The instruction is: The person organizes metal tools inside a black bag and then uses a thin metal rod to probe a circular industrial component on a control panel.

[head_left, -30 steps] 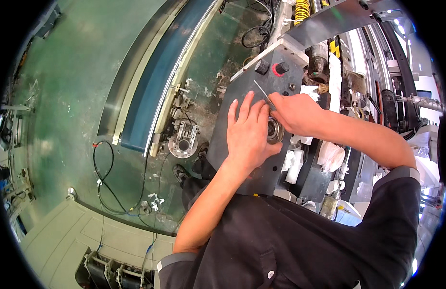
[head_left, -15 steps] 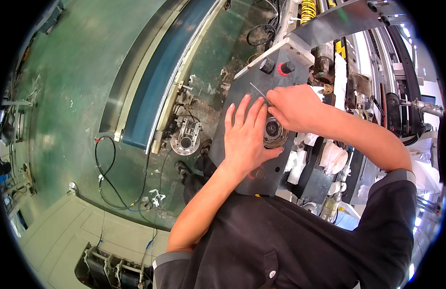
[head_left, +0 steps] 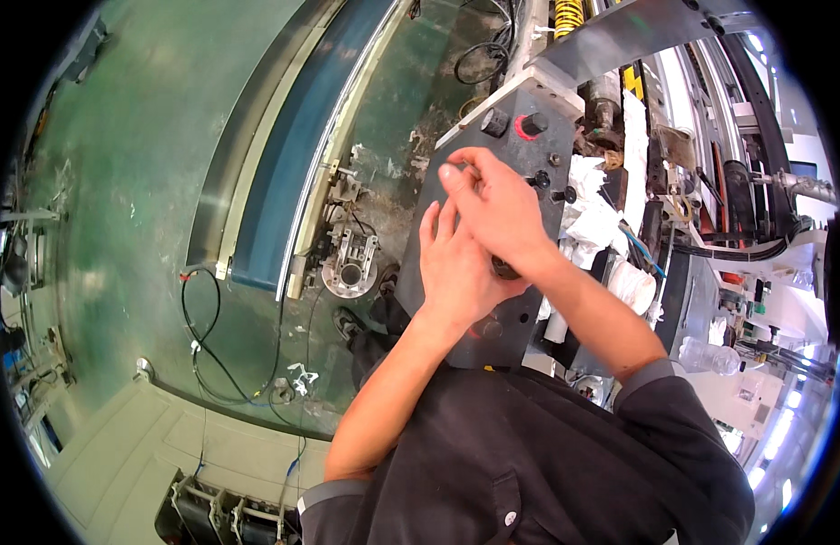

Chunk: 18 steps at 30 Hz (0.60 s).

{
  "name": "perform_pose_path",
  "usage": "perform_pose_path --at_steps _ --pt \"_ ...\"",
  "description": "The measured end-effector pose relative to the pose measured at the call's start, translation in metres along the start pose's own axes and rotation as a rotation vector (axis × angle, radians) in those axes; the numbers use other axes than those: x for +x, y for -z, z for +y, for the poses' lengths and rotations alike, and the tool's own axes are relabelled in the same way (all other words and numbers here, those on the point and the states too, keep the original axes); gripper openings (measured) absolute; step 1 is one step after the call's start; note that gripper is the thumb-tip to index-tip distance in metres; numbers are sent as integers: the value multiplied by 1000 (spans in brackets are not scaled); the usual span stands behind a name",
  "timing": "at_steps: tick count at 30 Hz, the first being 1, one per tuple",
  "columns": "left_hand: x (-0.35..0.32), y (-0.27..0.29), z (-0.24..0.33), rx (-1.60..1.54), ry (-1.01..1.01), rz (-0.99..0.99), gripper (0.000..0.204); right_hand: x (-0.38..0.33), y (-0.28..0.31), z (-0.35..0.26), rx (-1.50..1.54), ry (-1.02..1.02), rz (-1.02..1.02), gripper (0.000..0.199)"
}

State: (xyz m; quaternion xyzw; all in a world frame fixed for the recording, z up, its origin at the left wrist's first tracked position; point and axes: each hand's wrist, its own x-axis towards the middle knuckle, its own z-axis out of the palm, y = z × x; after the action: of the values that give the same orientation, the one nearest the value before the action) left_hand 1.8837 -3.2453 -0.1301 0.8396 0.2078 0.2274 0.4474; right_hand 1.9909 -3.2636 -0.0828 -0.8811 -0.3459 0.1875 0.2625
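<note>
My left hand (head_left: 458,277) lies on the dark grey metal plate (head_left: 515,156), with its two visible fingers stretched out and the thumb reaching right. Under its thumb side, a sliver of a dark round fitting (head_left: 504,268) shows; the two hands cover most of it. Across the left hand's upper side comes my right hand (head_left: 500,207), its fingers curled and thumb near the index finger. Whatever those fingers hold, if anything, is hidden. Two black knobs stand on the plate above the hands, one plain (head_left: 495,123) and one with a red collar (head_left: 532,125).
A blue conveyor belt (head_left: 297,145) runs along the left, over a green floor (head_left: 138,182). White rags (head_left: 591,213) and cables lie among machine parts on the right. A metal bracket (head_left: 350,272) stands below the plate's left side. A clear bottle (head_left: 711,356) lies farther right.
The right hand has moved left and turned over the left hand, covering the round fitting. The thin metal rod seen in its fingers earlier no longer shows.
</note>
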Motion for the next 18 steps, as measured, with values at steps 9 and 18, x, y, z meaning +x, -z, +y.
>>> perform_pose_path --at_steps 9,18 --pt "7 0 6 51 -17 -4 87 -6 6 5 36 321 35 37" --pt "5 -4 14 65 -5 61 76 -6 -1 30 111 611 134 26"
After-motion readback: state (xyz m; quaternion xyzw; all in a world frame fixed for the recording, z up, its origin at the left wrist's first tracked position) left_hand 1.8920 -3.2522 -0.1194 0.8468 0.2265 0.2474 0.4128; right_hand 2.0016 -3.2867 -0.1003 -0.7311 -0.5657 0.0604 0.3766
